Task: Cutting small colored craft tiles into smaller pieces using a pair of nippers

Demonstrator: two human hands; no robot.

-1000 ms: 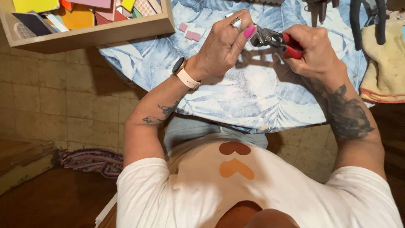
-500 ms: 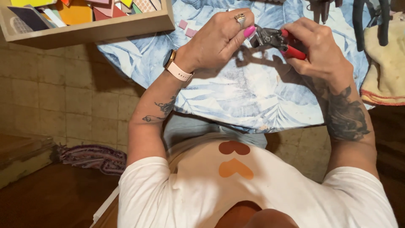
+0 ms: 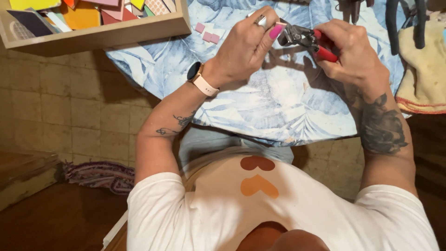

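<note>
Left hand (image 3: 246, 44) pinches 1 pink tile piece (image 3: 280, 25) into the nippers (image 3: 302, 36) | right hand (image 3: 350, 51) clamps the red handles (steadying the cut) | we work over the tablecloth (image 3: 278, 107).

We shifted both hands slightly left over the bench (image 3: 278, 107), and the left hand (image 3: 246, 46) closed in until its fingers pinched the small pink tile piece (image 3: 280, 24) at the red-handled nippers (image 3: 306, 39).
</note>
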